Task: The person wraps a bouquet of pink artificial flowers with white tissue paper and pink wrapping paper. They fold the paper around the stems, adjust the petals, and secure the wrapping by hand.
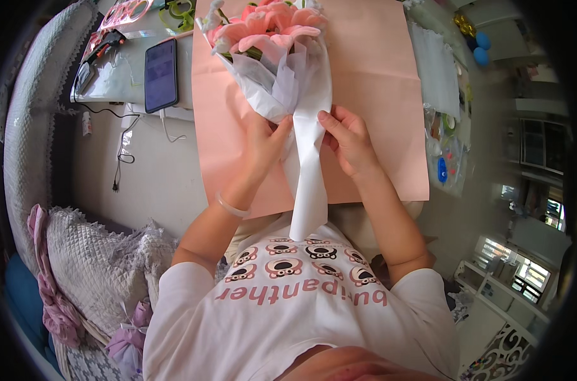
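Observation:
A bouquet of pink fuzzy artificial flowers (274,26) lies with its blooms away from me, wrapped in white paper (311,157) and sheer white tissue (288,78). My left hand (267,143) grips the gathered waist of the wrap, its thumb at the front and its fingers partly hidden behind. On the other side, my right hand (348,138) pinches the paper's right edge between thumb and fingers. Below both hands the paper narrows into a long folded tail reaching my shirt. Under the bouquet spreads a large pink paper sheet (379,95) with crease lines.
Left of the pink sheet are a smartphone (161,75) with a white cable, a hot glue gun (105,47) and a small white bottle (86,124). At right lie white lacy material (433,71) and a blue tape dispenser (442,170). A quilted sofa cover (103,252) is at lower left.

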Demonstrator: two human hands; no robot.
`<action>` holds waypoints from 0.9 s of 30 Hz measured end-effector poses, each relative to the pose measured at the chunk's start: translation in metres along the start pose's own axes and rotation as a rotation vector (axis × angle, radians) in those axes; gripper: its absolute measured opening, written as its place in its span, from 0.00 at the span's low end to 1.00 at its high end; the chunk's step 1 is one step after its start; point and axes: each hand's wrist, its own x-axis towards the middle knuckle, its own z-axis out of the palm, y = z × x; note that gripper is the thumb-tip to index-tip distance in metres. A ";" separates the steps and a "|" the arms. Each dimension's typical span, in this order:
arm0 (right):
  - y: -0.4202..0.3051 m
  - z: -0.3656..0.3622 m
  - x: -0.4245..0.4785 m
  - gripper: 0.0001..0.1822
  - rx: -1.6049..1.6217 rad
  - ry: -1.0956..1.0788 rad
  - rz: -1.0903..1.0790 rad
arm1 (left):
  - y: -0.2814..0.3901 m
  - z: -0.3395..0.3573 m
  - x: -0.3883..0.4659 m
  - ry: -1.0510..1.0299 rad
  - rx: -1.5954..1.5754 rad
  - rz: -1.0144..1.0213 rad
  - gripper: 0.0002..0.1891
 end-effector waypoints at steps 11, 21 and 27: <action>0.025 -0.005 0.036 0.11 -0.348 -0.108 0.018 | -0.001 0.001 0.004 -0.039 0.028 0.167 0.18; 0.037 0.006 0.047 0.14 -0.550 0.026 -0.271 | 0.009 -0.017 0.000 -0.206 -0.342 -0.201 0.14; 0.039 0.003 0.046 0.14 -0.602 0.086 -0.256 | 0.018 -0.026 -0.005 -0.192 -0.649 -0.416 0.15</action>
